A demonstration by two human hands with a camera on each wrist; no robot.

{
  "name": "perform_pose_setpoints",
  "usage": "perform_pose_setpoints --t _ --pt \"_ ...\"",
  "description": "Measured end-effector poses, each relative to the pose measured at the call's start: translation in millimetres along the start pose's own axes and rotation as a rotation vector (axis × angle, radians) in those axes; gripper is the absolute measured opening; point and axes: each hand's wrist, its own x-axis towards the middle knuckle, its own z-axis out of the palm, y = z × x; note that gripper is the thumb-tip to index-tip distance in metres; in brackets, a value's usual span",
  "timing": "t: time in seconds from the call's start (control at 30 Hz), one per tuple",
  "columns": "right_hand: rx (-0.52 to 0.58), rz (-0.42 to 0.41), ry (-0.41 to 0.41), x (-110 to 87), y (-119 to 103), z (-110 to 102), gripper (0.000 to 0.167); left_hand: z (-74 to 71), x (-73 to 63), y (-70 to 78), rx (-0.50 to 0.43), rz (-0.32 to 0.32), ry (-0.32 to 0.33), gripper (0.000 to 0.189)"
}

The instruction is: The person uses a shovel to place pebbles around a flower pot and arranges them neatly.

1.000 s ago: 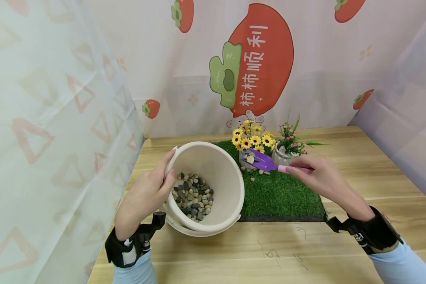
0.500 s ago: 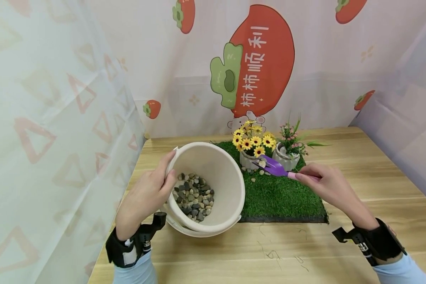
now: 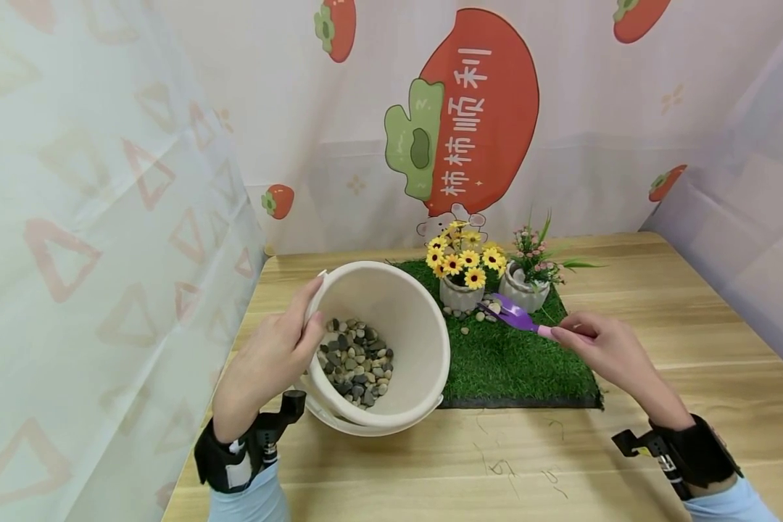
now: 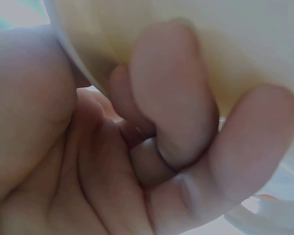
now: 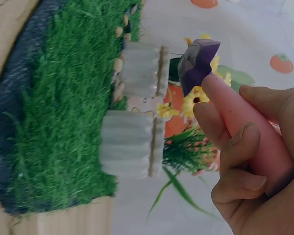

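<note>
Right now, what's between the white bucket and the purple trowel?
The head view shows artificial turf, with pebbles beside the left flowerpot, between the bucket and the trowel.

Head view evenly bright; left wrist view hazy, with upper-left glare

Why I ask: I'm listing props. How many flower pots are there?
2, both near the far edge of the turf: a yellow-flowered pot and, to its right in the head view, a pink-flowered pot. The bucket could hide others.
</note>
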Motion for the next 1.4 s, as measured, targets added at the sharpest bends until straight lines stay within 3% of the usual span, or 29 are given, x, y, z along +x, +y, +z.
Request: perform_pose_setpoints --t 0.27,0.87,1.2,1.4 --pt "0.041 0.055 -0.025 -4.5 14 3 0.015 -0.2 -0.4 -0.4 -0.004 -0.008 -0.003 0.05" --pt "0.117 0.226 -0.163 -5.4 30 6 0.039 1.6 -2.4 -0.9 -0.01 -0.022 -0.01 0.05" --pt "0.175 0.23 -0.202 -2.1 41 8 0.042 2.1 -1.5 -2.1 0.004 -0.016 -0.007 0.05" --pt "0.141 0.254 -0.27 3.6 41 1 0.049 0.1 -0.2 -2.1 0.008 -0.021 -0.01 0.051"
